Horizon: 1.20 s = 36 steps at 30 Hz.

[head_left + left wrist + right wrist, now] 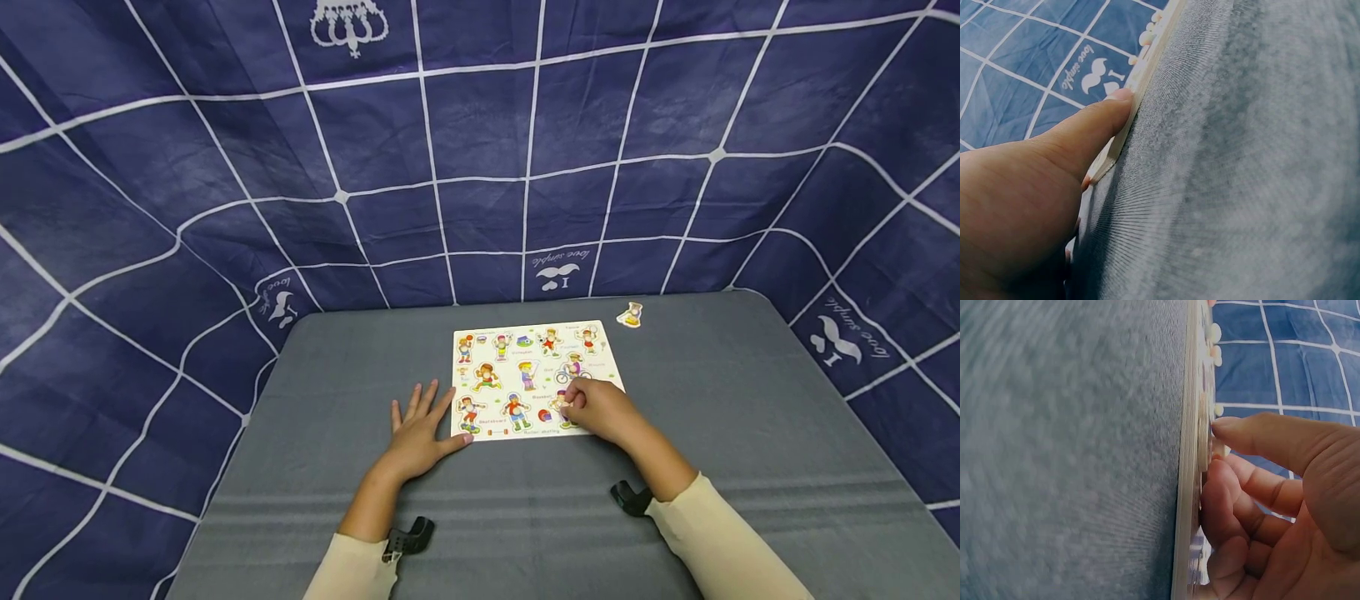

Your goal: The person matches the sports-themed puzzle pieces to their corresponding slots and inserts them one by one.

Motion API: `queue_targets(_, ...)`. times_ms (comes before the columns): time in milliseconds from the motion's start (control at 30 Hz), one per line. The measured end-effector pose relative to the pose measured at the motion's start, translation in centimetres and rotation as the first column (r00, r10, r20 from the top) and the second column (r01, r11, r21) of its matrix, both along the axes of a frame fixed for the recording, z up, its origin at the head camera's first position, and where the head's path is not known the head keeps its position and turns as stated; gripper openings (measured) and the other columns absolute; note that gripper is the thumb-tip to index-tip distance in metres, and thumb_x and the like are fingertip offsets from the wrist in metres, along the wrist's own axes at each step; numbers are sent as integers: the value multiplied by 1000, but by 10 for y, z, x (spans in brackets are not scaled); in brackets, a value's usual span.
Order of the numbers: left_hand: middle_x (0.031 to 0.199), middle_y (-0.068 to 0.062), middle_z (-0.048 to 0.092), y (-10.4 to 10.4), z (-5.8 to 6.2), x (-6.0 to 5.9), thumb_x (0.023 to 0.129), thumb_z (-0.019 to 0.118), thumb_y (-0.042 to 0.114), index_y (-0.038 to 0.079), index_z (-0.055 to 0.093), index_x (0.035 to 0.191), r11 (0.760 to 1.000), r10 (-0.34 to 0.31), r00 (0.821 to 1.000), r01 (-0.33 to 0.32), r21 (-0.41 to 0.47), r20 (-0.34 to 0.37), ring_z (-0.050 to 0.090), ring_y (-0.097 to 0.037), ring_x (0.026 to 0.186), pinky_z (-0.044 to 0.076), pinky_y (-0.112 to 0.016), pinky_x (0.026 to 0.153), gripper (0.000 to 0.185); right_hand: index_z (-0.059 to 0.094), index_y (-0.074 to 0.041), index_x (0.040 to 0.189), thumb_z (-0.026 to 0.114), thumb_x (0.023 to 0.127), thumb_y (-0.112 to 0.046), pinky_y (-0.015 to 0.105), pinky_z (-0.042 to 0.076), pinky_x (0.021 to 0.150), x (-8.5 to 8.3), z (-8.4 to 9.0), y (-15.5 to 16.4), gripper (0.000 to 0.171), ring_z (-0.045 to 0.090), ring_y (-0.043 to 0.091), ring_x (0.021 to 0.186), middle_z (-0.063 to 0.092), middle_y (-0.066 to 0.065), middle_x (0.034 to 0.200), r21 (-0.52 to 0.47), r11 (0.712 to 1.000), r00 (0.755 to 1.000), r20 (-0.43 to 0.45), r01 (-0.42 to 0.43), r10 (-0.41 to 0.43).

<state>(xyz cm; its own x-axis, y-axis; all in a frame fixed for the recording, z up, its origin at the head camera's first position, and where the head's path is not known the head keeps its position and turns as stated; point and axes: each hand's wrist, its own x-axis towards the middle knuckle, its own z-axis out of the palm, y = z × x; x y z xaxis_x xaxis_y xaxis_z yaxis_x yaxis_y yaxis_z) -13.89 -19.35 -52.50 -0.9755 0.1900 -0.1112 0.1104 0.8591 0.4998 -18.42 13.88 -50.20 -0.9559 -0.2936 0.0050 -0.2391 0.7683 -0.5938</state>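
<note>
A wooden peg puzzle board (495,404) printed with sports figures lies flat on the grey surface. At its lower right, my right hand (602,409) pinches a puzzle piece (558,405) between thumb and fingers. The piece's edge (1204,440) shows slightly raised from the board in the right wrist view; whether it sits partly in its slot I cannot tell. My left hand (417,442) is spread at the board's left side. Its thumb (1100,122) rests on the board's near left corner, while the other fingers lie on the cloth.
One loose puzzle piece (631,315) lies on the grey cloth (720,400) beyond the board's far right corner. Several other figure pieces, such as the runner (487,377), sit in the board. A blue checked curtain (480,208) encloses the back and sides.
</note>
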Motion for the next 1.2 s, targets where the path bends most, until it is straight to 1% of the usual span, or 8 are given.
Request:
queue_targets(367, 172, -9, 10, -1, 1, -1, 87, 67, 66, 28, 28, 162, 1000, -2, 1000, 2, -2, 2, -4, -36, 159, -13, -69, 119, 93, 63, -16, 80, 77, 86, -19, 25, 38, 61, 0, 2, 0, 15, 48, 9, 62, 55, -6, 69, -5, 1000, 1000, 6, -26, 26)
queue_targets(667, 172, -9, 11, -1, 0, -1, 86, 67, 67, 28, 28, 161, 1000, 2, 1000, -2, 0, 3, -3, -36, 159, -13, -69, 119, 94, 62, -14, 81, 76, 86, -18, 25, 37, 61, 1, 1, 0, 15, 47, 8, 62, 55, -6, 69, 0, 1000, 1000, 5, -27, 27)
queue_targets(900, 172, -9, 12, 0, 1, -1, 86, 68, 66, 28, 29, 161, 1000, 2, 1000, -2, -3, -7, -3, -37, 159, -13, -69, 120, 93, 62, -14, 80, 76, 86, -18, 26, 37, 60, 1, 0, 2, 16, 47, 9, 62, 55, -5, 69, -3, 999, 999, -17, -36, 36)
queue_targets(1200, 172, -8, 11, 0, -1, -1, 86, 67, 68, 28, 29, 161, 1000, 5, 1000, -5, -6, -3, -4, -36, 159, -13, -69, 120, 93, 62, -14, 80, 77, 86, -18, 26, 37, 62, 1, 0, 1, 16, 47, 9, 62, 55, -5, 69, 4, 1000, 999, -14, -31, 31)
